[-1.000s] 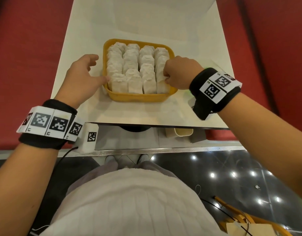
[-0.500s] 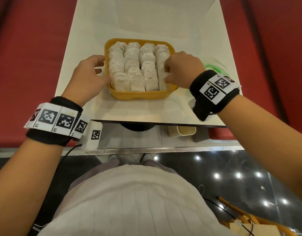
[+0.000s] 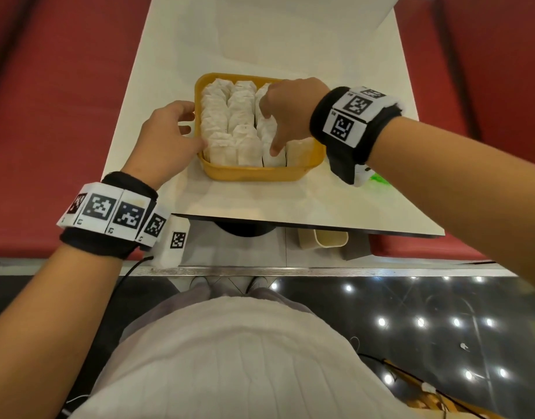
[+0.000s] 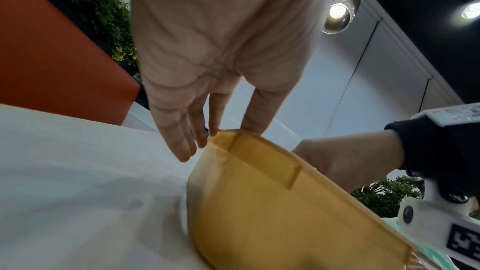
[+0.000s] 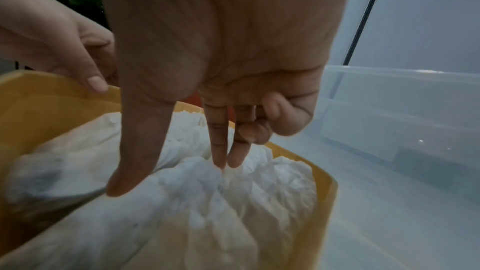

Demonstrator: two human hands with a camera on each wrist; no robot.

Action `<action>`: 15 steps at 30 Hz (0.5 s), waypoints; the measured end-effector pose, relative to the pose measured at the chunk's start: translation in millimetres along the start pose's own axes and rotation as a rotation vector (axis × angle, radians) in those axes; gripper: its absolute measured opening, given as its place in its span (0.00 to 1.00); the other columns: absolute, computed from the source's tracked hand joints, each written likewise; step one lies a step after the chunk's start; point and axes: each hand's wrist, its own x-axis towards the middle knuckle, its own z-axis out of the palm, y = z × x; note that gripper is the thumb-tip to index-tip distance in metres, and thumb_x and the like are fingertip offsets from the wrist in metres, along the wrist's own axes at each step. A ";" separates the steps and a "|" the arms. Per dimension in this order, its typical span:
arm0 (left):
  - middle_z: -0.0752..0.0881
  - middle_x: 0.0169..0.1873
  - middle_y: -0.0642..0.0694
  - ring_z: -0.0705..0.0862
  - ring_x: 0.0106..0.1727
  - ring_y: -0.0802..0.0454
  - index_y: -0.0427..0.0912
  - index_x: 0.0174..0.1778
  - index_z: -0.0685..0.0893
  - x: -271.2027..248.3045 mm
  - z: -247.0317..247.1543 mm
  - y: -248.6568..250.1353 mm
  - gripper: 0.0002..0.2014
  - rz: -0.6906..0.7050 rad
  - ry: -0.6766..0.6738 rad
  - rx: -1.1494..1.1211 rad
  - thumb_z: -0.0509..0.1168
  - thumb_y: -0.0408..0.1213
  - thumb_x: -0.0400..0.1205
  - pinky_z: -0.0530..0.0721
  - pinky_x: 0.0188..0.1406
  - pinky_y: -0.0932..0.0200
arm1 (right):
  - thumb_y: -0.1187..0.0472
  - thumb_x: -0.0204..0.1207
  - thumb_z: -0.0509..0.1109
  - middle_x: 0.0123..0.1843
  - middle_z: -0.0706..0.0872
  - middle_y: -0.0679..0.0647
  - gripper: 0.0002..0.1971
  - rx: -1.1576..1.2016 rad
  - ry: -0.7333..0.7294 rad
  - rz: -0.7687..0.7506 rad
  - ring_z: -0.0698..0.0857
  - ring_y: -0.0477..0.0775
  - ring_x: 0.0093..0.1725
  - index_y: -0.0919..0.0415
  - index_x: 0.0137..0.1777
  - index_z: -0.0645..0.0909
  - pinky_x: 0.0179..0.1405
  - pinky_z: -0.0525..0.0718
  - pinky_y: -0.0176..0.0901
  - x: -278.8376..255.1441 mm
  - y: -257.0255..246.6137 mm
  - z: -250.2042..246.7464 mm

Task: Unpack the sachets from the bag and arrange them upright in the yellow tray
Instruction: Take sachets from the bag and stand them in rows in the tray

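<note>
Your yellow tray (image 3: 254, 172) sits on the white table (image 3: 290, 49), packed with upright white sachets (image 3: 227, 122). Your left hand (image 3: 166, 137) rests relaxed and spread against the tray's left wall. Your right hand (image 3: 290, 113) reaches in, thumb and two fingers extended onto the sachets; possibly pinching one, but blur prevents confirmation.

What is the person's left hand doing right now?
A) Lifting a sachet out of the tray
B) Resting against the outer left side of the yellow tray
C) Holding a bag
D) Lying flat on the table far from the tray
B: the left hand rests its fingers straight against the outer left wall of the yellow tray, holding nothing.
</note>
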 end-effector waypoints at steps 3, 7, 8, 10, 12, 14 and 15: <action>0.81 0.68 0.46 0.82 0.66 0.48 0.44 0.74 0.76 -0.2 0.3 -0.1 0.29 -0.002 0.005 0.003 0.72 0.30 0.76 0.81 0.67 0.44 | 0.36 0.63 0.78 0.50 0.83 0.55 0.33 -0.031 -0.052 -0.009 0.81 0.59 0.47 0.60 0.59 0.81 0.41 0.82 0.50 5.1 -9.7 0.4; 0.82 0.68 0.47 0.81 0.67 0.47 0.44 0.74 0.76 -0.5 0.3 -0.4 0.28 0.007 0.008 0.009 0.72 0.31 0.76 0.81 0.67 0.43 | 0.46 0.69 0.78 0.59 0.83 0.58 0.29 -0.059 -0.067 -0.007 0.84 0.63 0.54 0.60 0.66 0.79 0.51 0.85 0.53 8.7 -12.8 2.6; 0.82 0.68 0.47 0.81 0.66 0.47 0.43 0.74 0.76 -0.6 0.5 -0.3 0.28 0.008 0.009 0.008 0.72 0.31 0.76 0.81 0.67 0.43 | 0.49 0.71 0.77 0.60 0.83 0.59 0.27 -0.058 -0.065 -0.004 0.84 0.63 0.55 0.60 0.67 0.79 0.51 0.85 0.53 9.3 -12.3 2.2; 0.82 0.68 0.47 0.82 0.66 0.47 0.43 0.74 0.76 -0.7 0.9 -0.2 0.28 0.006 0.010 0.008 0.72 0.31 0.76 0.81 0.67 0.43 | 0.51 0.72 0.77 0.60 0.83 0.59 0.25 -0.044 -0.063 0.006 0.84 0.63 0.55 0.60 0.67 0.79 0.51 0.85 0.52 10.4 -10.0 0.3; 0.82 0.68 0.46 0.81 0.66 0.47 0.43 0.74 0.76 -0.4 1.1 -0.4 0.29 0.002 0.010 0.012 0.72 0.31 0.76 0.81 0.67 0.43 | 0.52 0.73 0.77 0.60 0.84 0.58 0.24 -0.026 -0.058 0.023 0.85 0.62 0.55 0.60 0.66 0.80 0.51 0.85 0.52 11.4 -7.7 -1.2; 0.82 0.68 0.46 0.82 0.66 0.47 0.43 0.74 0.76 -0.4 1.0 -0.5 0.29 0.000 0.009 0.018 0.72 0.31 0.76 0.81 0.67 0.43 | 0.52 0.72 0.77 0.59 0.85 0.57 0.24 -0.003 -0.058 0.041 0.85 0.62 0.55 0.59 0.66 0.81 0.52 0.86 0.52 11.3 -7.2 -0.6; 0.82 0.68 0.46 0.82 0.66 0.47 0.43 0.74 0.76 -0.7 1.1 -0.3 0.29 0.001 0.008 0.018 0.72 0.31 0.76 0.81 0.67 0.42 | 0.51 0.72 0.78 0.59 0.84 0.57 0.24 0.015 -0.059 0.048 0.85 0.62 0.55 0.59 0.66 0.80 0.53 0.86 0.54 10.7 -7.4 0.1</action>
